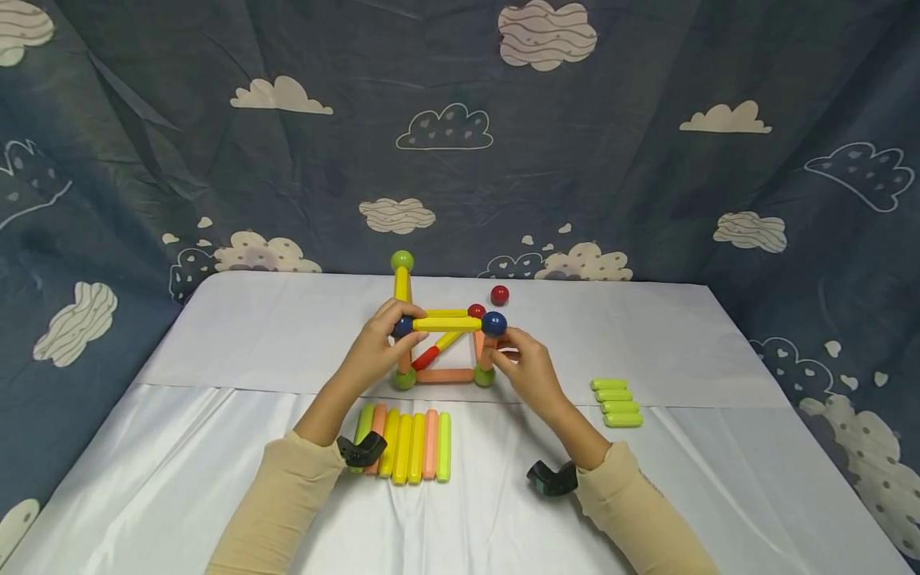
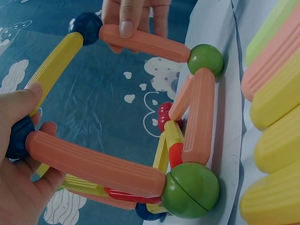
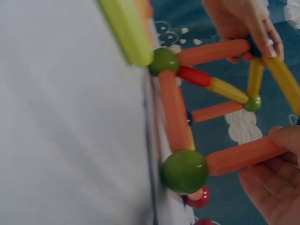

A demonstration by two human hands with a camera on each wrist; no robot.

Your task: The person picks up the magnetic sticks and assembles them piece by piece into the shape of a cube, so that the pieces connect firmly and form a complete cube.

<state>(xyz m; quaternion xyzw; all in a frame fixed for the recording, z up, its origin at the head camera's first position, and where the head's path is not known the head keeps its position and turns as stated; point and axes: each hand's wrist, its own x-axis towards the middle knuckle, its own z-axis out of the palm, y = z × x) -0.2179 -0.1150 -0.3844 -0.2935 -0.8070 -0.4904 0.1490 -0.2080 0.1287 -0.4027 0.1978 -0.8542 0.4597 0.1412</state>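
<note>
A frame of magnetic sticks and balls stands in the middle of the table. My left hand (image 1: 375,339) grips the blue ball (image 2: 19,137) at its upper left corner, the thumb lying on the end of the top yellow stick (image 1: 447,324). With thumb and fingers, my right hand (image 1: 530,369) pinches the right upright orange stick (image 2: 145,43), just below the other blue ball (image 1: 493,323). Both orange uprights meet green balls (image 2: 191,190) at the bottom, joined by a low orange stick (image 1: 446,375). Behind, a red-and-yellow diagonal (image 1: 437,350) crosses the frame.
A loose red ball (image 1: 499,295) lies behind the frame on the right. In front is a row of yellow, orange and green sticks (image 1: 404,447). Several short green sticks (image 1: 616,403) lie to the right. A cloud-print cloth (image 1: 446,72) hangs behind the table.
</note>
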